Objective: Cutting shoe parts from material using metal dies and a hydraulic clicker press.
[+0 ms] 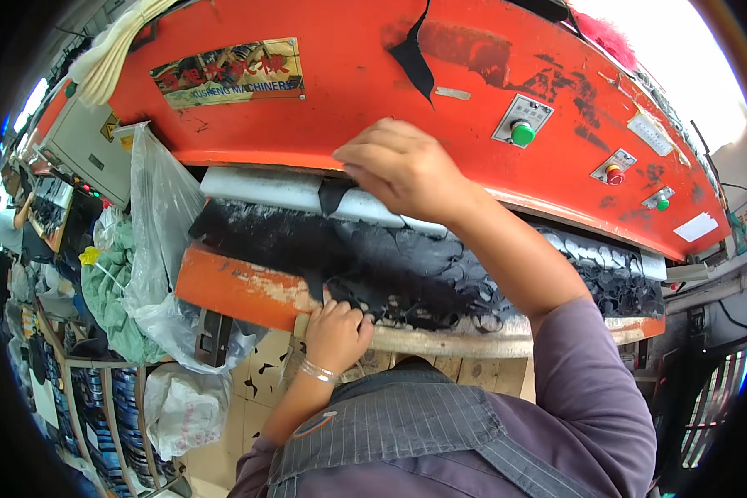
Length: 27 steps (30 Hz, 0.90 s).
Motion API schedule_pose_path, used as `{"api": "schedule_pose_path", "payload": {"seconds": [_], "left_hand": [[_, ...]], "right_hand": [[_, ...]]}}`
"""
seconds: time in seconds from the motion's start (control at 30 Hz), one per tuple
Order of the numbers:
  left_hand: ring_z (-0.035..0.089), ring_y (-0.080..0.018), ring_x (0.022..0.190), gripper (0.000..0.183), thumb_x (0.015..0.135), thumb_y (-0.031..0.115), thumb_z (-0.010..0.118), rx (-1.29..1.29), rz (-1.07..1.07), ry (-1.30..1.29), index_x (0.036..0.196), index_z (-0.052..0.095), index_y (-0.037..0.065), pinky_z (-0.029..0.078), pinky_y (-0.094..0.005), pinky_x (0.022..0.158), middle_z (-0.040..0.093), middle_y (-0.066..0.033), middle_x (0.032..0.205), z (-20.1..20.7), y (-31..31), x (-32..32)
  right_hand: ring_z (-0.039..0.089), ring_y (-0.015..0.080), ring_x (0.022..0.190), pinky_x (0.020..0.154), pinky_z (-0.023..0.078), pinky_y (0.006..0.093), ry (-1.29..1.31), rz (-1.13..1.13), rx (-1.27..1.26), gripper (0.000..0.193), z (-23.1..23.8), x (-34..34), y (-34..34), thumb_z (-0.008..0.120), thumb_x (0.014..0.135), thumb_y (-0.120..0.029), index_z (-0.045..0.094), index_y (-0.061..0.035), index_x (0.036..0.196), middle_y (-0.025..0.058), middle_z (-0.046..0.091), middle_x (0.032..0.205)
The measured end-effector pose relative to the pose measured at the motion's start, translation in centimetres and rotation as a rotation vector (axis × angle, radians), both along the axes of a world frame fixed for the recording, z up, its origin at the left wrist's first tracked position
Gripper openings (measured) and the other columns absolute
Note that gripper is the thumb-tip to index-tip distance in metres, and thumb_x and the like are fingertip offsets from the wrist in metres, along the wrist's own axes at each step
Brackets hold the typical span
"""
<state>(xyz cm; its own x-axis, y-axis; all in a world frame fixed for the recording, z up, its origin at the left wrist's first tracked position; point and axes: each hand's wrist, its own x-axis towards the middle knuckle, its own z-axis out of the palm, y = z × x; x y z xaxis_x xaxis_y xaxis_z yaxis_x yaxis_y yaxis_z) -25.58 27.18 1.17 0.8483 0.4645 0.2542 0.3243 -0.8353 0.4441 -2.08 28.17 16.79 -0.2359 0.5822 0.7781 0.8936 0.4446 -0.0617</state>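
Observation:
My left hand point(337, 334), with a silvery bracelet at the wrist, rests at the near edge of the work bed, fingers bent and pressed together. Beside its fingertips lies a narrow black strip point(316, 286); what the fingers hold is hidden. My right hand point(408, 170) hovers over the far side of the bed, fingers loosely bent and pointing left, with nothing visible in them. Under it, a black scrap point(334, 197) drapes over a white slab point(257, 189). Black sheet material point(373, 253) covers the bed, its right part cut into many curved pieces.
The red-orange machine body point(340, 83) rises ahead, with green buttons point(522, 134) and a red knob point(614, 174) on the right. An orange plate point(232, 286) edges the bed at left. Clear plastic bags point(162, 249) hang there, above a white sack point(189, 407) and shelves point(112, 423).

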Motion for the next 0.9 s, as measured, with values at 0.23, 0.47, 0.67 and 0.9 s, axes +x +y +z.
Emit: {"api": "schedule_pose_path", "payload": {"seconds": [0.23,0.47,0.67,0.9], "left_hand": [[0.061,-0.0280,0.091,0.025,0.084,0.032,0.062,-0.249,-0.165,0.344,0.083,0.071,0.008,0.047,-0.0401,0.083,0.066,-0.0079,0.087,2.1,6.7,6.7],[0.041,-0.0318,0.132,0.054,0.085,0.035,0.062,0.151,-0.078,0.113,0.129,0.054,0.004,0.029,-0.0460,0.109,0.047,-0.0149,0.140,-3.9,14.1,10.9],[0.052,-0.0290,0.119,0.053,0.085,0.025,0.063,-0.022,-0.089,-0.152,0.131,0.051,0.001,0.030,-0.0457,0.106,0.056,-0.0187,0.130,-3.5,16.2,14.2],[0.046,-0.0291,0.127,0.075,0.084,0.013,0.053,-0.245,-0.027,-0.106,0.145,0.015,-0.008,0.019,-0.0510,0.113,0.053,-0.0184,0.132,-7.4,14.5,22.1]], "right_hand": [[0.063,0.0267,0.091,0.080,0.051,0.0371,-0.391,-0.191,-0.564,0.019,-13.0,8.3,9.8,0.056,0.083,-0.014,0.068,-0.0060,0.096,0.0073,0.066,0.091],[0.063,0.0259,0.090,0.077,0.053,0.0379,-0.485,-0.163,-0.690,0.011,-14.1,9.1,13.1,0.057,0.080,-0.015,0.066,-0.0089,0.081,0.0067,0.066,0.089],[0.064,0.0414,0.088,0.081,0.051,0.0454,0.375,-0.831,-0.785,0.024,-11.2,15.4,4.9,0.059,0.079,-0.015,0.063,0.0039,0.094,0.0263,0.065,0.091],[0.068,0.0271,0.060,0.052,0.056,0.0364,1.282,-0.979,-0.654,0.033,-17.0,12.0,-0.8,0.067,0.080,-0.021,0.058,0.0098,0.086,0.0215,0.067,0.073]]}}
